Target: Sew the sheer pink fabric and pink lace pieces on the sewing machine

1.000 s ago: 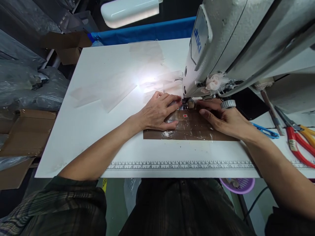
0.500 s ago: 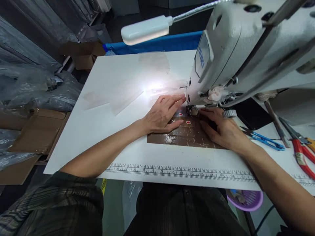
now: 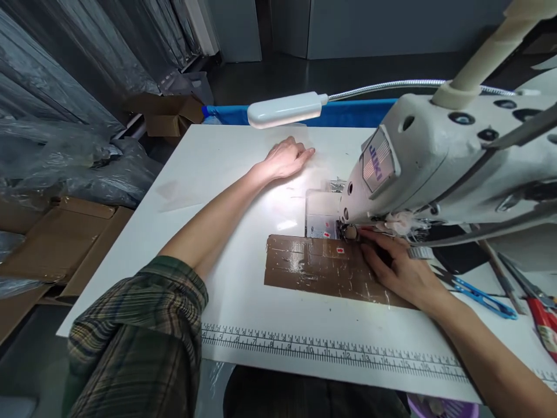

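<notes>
My left hand [image 3: 289, 158] lies near the far side of the white table, under the lamp. Its fingers are bent and the thumb stretches out to the right, apart from them. Faint sheer fabric [image 3: 300, 134] lies by its fingertips; I cannot see any of it gripped. My right hand [image 3: 402, 270] rests beside the presser foot [image 3: 348, 231] of the white sewing machine [image 3: 418, 154], its index finger and thumb apart. Under that hand spreads a brown taped sheet [image 3: 300, 267]. The metal needle plate [image 3: 319, 212] shows left of the foot.
Another sheer piece [image 3: 174, 194] lies on the table's left. Blue thread snips [image 3: 483, 299] and red-handled pliers [image 3: 542, 325] lie to the right. A printed ruler [image 3: 326, 351] runs along the front edge. Above the table hangs a white lamp [image 3: 285, 110]. Cardboard boxes [image 3: 65, 244] stand at left.
My left hand has left the brown sheet and moved away toward the back of the table, uncovering the needle plate. My right hand stays by the presser foot. The view has shifted upward.
</notes>
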`<state>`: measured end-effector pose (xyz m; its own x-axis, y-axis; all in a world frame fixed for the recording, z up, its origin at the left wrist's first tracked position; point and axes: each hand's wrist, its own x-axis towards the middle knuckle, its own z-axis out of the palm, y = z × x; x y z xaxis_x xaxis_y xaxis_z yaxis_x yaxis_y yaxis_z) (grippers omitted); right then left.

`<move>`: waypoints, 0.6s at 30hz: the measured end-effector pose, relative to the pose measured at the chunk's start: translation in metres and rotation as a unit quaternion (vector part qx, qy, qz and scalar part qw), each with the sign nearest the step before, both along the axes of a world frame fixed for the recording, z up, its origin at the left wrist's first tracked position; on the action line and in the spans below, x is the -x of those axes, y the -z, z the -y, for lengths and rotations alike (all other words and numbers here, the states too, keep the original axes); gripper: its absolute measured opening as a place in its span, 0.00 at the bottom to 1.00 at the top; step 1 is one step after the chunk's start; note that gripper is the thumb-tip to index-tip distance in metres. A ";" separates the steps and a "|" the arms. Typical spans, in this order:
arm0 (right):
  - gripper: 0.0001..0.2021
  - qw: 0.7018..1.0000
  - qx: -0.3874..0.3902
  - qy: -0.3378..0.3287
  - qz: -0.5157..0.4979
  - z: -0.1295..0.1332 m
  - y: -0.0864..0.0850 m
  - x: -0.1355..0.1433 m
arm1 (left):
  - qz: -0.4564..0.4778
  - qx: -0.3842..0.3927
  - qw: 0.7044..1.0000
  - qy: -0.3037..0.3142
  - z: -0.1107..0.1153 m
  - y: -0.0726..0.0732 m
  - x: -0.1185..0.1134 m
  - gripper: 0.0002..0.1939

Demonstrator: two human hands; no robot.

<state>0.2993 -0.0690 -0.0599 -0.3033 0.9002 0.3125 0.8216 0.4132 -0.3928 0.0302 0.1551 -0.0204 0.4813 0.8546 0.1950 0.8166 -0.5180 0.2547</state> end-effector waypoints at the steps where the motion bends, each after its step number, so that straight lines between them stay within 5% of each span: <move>1: 0.15 1.000 -0.001 0.001 -0.001 0.000 0.000 0.000 | -0.008 -0.011 1.000 -0.013 -0.001 0.001 0.001 0.27; 4: 0.16 1.000 0.004 0.012 0.001 0.000 0.001 0.001 | 0.003 -0.070 0.997 -0.019 0.009 0.002 0.002 0.27; 7: 0.16 1.000 -0.004 0.014 0.003 0.000 0.002 0.002 | 0.013 -0.119 0.991 0.062 0.031 0.004 0.001 0.23; 11: 0.17 1.000 -0.014 0.013 -0.001 -0.001 0.002 0.003 | -0.062 -0.068 0.984 0.156 0.054 0.008 -0.004 0.21; 18: 0.13 0.987 0.068 0.050 -0.134 -0.012 -0.013 -0.003 | -0.075 -0.049 0.993 0.072 0.052 0.003 -0.017 0.19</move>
<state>0.3022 -0.0570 -0.0464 -0.1341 0.9605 0.2440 0.7139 0.2644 -0.6484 0.0473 0.1027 -0.0234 0.6277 0.7550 0.1897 0.7569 -0.6489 0.0780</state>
